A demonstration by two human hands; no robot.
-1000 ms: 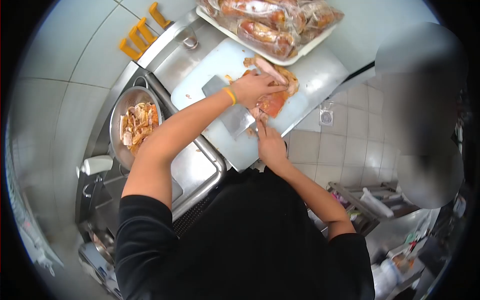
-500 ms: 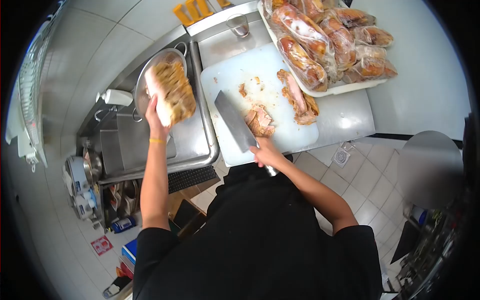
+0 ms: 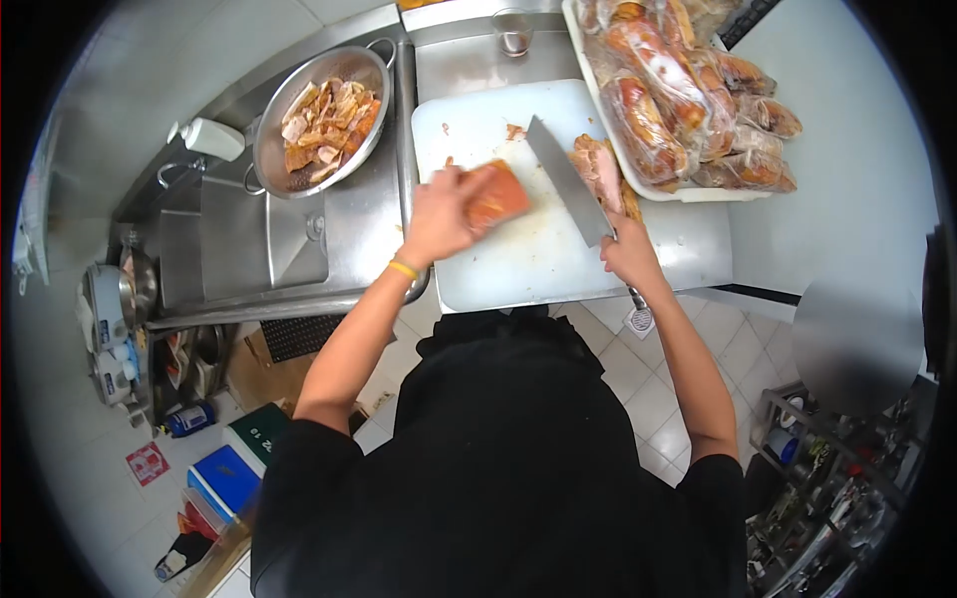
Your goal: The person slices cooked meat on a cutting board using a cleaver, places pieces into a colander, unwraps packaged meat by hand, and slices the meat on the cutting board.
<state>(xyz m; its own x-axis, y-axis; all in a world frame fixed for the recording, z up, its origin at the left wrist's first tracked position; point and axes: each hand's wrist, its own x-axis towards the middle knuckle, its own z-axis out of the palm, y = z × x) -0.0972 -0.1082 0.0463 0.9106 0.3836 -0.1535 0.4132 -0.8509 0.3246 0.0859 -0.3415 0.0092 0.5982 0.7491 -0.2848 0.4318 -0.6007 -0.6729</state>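
My left hand (image 3: 444, 214) is closed on a blurred block of roast meat (image 3: 496, 195), orange-brown side up, over the left half of the white cutting board (image 3: 518, 274). My right hand (image 3: 634, 261) grips the handle of a cleaver (image 3: 568, 179). Its broad blade points up and left above the board, apart from the block. Just beyond the blade, a longer piece of meat (image 3: 598, 171) lies at the board's right side, partly covered by the cleaver and right hand. A few brown scraps (image 3: 515, 132) are near the far edge.
A two-handled metal bowl (image 3: 261, 149) with cut meat stands by the sink (image 3: 234, 239) at left. At upper right, a white tray (image 3: 723, 194) bears several plastic-wrapped meat pieces (image 3: 648, 130). A small glass (image 3: 513, 35) and a white bottle (image 3: 213, 141) are nearby.
My left hand has moved from above the bowl to the board with the meat. The cleaver has shifted right. Cut meat in the bowl now shows; the small pile on the board no longer does.
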